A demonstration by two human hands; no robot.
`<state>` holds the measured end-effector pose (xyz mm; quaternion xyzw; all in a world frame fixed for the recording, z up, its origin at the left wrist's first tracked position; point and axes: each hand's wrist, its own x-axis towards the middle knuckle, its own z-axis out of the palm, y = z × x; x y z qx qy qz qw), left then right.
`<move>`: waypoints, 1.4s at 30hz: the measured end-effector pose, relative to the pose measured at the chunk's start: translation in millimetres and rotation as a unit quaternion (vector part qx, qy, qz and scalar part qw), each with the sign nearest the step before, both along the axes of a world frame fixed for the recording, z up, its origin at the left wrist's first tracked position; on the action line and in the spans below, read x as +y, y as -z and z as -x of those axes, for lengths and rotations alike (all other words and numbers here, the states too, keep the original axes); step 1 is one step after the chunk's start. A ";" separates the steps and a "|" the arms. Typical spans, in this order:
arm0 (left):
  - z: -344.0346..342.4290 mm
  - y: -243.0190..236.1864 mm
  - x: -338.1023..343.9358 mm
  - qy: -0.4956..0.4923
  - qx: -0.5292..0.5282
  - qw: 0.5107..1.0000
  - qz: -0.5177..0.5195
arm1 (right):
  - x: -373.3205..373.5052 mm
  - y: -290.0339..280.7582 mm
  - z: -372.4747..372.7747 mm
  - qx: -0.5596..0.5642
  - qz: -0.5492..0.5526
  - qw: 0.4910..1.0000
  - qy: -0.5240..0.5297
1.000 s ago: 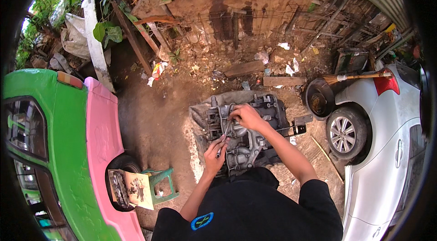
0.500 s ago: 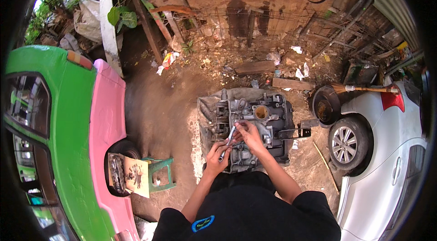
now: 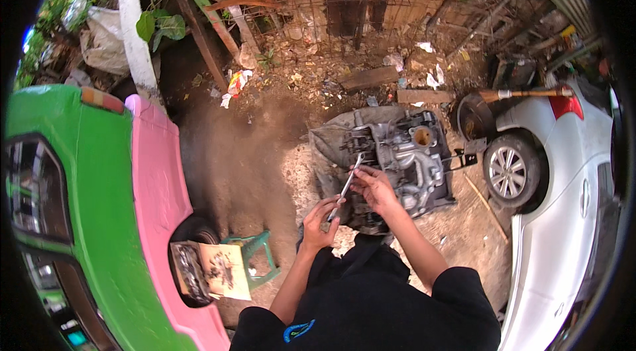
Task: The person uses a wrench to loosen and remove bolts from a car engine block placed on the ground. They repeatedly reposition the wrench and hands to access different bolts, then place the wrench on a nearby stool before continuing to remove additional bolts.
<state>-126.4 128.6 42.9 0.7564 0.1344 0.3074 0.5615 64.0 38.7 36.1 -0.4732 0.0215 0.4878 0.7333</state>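
Observation:
A long silver wrench (image 3: 347,185) slants between my two hands, in front of the engine's left side. My left hand (image 3: 319,222) is closed around its lower end. At the upper part, the fingers of my right hand (image 3: 375,189) pinch it. Beyond and to the right of my hands lies a greasy engine (image 3: 419,175) with a round opening on top. A grey sheet (image 3: 326,145) lies under it and shows along its left side. My hands hide part of the engine's near left corner.
A green and pink car (image 3: 156,159) stands at left, a silver car (image 3: 553,218) at right. Near the pink side, a green stool (image 3: 265,261) adjoins a board (image 3: 228,271) bearing dark parts. A black pan (image 3: 474,117) and a broom (image 3: 523,94) lie beyond the right wheel.
The view has swung left, so the engine sits farther right in it. My hands hold the wrench farther left relative to the engine, and more of the wrench shows between them.

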 end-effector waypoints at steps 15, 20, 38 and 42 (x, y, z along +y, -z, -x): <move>68.4 6.5 153.6 -0.055 0.082 0.990 0.105 | 57.3 -32.0 53.8 0.042 0.004 0.984 0.175; 11.4 5.8 172.3 0.026 0.092 0.984 0.151 | 69.0 -32.5 49.4 0.026 0.026 0.964 0.265; -275.0 -37.5 228.5 0.466 0.186 0.862 0.074 | 98.2 -48.7 -0.7 -0.033 0.131 0.826 0.547; -309.6 -29.9 217.0 0.562 0.183 0.805 0.059 | 110.5 -48.0 4.6 -0.010 0.132 0.771 0.623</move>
